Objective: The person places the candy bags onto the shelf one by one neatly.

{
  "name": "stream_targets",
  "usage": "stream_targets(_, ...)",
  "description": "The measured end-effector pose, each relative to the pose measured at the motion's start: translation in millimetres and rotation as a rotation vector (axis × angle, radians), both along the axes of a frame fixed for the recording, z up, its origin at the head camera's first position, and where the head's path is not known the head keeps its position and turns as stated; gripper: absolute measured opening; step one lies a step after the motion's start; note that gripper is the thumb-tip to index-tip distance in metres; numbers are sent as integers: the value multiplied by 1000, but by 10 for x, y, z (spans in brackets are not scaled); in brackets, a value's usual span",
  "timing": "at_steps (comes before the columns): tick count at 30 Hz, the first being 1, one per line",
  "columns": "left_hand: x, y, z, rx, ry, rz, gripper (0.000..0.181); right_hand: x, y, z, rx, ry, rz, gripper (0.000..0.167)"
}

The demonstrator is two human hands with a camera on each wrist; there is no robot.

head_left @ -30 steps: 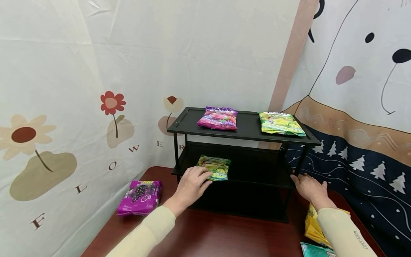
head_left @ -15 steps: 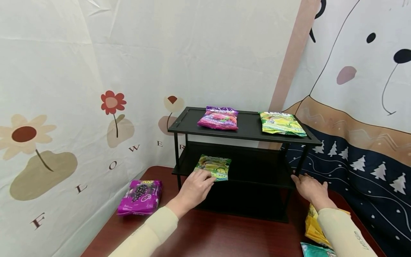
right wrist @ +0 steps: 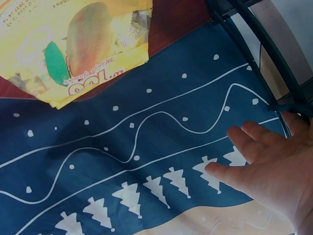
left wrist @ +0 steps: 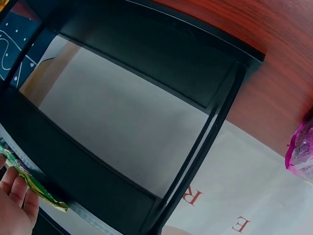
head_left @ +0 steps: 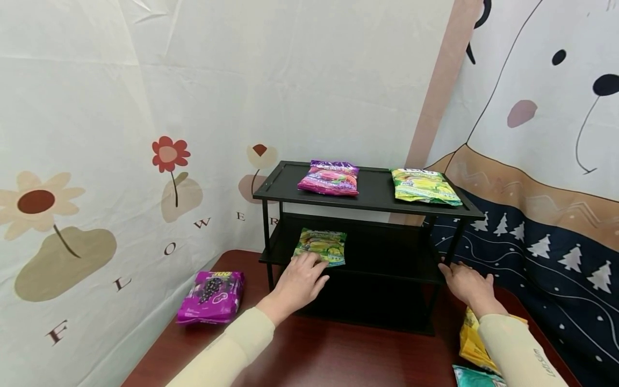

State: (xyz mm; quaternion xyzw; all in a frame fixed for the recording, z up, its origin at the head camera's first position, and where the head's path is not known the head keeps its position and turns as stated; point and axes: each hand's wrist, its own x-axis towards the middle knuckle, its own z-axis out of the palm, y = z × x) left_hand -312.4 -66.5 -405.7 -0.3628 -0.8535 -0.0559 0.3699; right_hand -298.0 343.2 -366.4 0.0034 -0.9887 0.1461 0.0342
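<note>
A green candy bag (head_left: 322, 246) with yellow fruit print lies at the left of the black shelf rack's (head_left: 377, 252) middle tier. My left hand (head_left: 297, 282) touches its near edge with the fingertips, the thumb apart from the bag. In the left wrist view, the fingers (left wrist: 18, 190) lie against the edge of the bag (left wrist: 46, 196). My right hand (head_left: 468, 285) rests by the rack's right front post, fingertips touching the frame. Loosely spread fingers of that hand (right wrist: 274, 166) show in the right wrist view, with no bag in them.
A purple-pink bag (head_left: 330, 178) and a yellow-green bag (head_left: 424, 186) lie on the top tier. On the reddish table (head_left: 338, 355) are a purple grape bag (head_left: 213, 297) at left, and a yellow mango bag (head_left: 474, 341) and a teal bag (head_left: 477, 377) at right.
The green bag has shifted slightly backward on the middle tier. My left hand has moved a little rightward, its thumb now apart from the bag. The right hand stays at the post.
</note>
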Motion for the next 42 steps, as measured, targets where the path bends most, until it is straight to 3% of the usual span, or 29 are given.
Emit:
stream_targets(10,-53,27,24,-40,-137,51,47,-4,0,-7,3,9,-4,74)
stream_targets(18,-39,40,68,-105,-328,124,67,-10,18,-14,-9,12,15,76)
stream_targets(21,-25,34,67,-114,-366,136,68,-13,24,-22,-15,14,22,75)
stream_targets(31,-11,-26,56,-95,-281,131,62,-12,23,-14,-25,8,26,75)
stream_targets(42,-5,-127,52,-43,-286,134,60,10,6,-28,-6,21,20,74)
